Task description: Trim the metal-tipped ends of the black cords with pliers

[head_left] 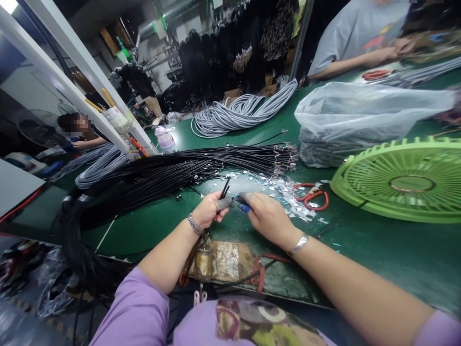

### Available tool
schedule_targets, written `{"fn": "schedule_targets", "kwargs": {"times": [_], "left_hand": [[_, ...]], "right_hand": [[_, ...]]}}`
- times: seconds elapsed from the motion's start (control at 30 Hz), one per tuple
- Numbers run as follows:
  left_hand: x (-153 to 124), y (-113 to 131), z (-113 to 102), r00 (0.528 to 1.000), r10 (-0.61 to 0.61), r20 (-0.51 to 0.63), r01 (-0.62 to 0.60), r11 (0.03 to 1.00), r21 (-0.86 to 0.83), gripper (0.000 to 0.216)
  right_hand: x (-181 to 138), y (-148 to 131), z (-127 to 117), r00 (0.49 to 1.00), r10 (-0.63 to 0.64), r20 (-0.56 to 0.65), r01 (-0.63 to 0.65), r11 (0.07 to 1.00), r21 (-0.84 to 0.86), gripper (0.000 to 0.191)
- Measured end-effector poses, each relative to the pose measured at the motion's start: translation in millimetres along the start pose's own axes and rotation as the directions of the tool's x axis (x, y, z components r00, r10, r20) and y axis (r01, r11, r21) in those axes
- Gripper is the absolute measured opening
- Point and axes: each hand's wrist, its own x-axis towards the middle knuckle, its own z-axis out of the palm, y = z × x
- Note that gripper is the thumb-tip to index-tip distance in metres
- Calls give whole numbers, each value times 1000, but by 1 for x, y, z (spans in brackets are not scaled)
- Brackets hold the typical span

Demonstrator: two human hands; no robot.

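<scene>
My left hand (207, 211), with a grey covering on the thumb, is closed around a few short black cable ends (225, 188) that stick up past the fingers. My right hand (271, 217) pinches at the wire end of one cable just beside the left thumb. Dark and blue coverings sit on its fingertips, and they hide most of the wire. Behind both hands lies a thick bundle of black cables (180, 166) with stripped, coloured wire ends. White and blue scraps (288, 194) are scattered on the green table (360, 254), next to red-handled scissors (312, 197).
A green fan (396, 180) lies at the right, in front of a clear plastic bag (356, 122). Coiled grey cables (241, 115) and a lilac bottle (164, 138) are farther back. A taped board (228, 259) is at the near edge. Two other people sit beyond.
</scene>
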Motion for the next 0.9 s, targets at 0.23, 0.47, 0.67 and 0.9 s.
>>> {"fn": "schedule_targets", "kwargs": {"times": [0.23,0.47,0.67,0.9], "left_hand": [[-1,2,1,999,27,-39,-26,999,23,57],[-3,0,2,999,47,8,-47,997,60,56],[-6,3,4,998,19,56,-22,998,55,59],[-6,-1,1,997,-13,78,13,1000,4,57]], "right_hand": [[6,0,-5,977,200,74,-213,911,353,20],[12,-5,-10,823,424,377,-511,265,818,40],[10,-9,-6,777,346,526,-567,22,823,43],[10,-7,-3,716,236,657,-632,-179,754,45]]}}
